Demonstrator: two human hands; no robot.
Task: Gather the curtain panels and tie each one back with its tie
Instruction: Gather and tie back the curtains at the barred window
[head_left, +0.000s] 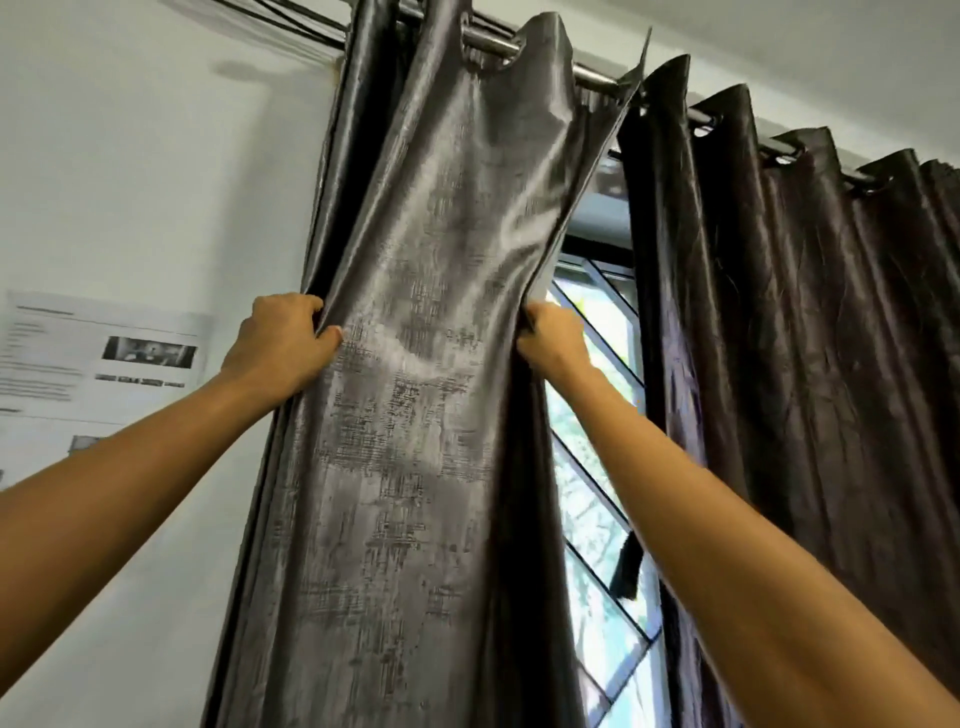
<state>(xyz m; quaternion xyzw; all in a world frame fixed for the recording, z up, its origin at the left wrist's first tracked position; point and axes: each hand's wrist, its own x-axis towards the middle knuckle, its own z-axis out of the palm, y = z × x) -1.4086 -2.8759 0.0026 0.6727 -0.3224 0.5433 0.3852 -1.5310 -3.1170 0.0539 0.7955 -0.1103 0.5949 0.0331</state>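
A shiny dark grey left curtain panel (415, 364) hangs bunched from a metal rod (488, 40) on eyelets. My left hand (283, 340) grips its left folds at about mid height. My right hand (550, 338) grips its right edge, with the panel stretched between the two hands. A right curtain panel (805, 338) of the same dark fabric hangs spread out along the rod. A black tassel (628, 566), maybe a tie's end, hangs in the gap between the panels.
A window with a diagonal grille (592, 467) shows between the panels. Printed paper sheets (104, 358) are stuck on the white wall at left. Dark cables (291, 21) run along the wall top toward the rod.
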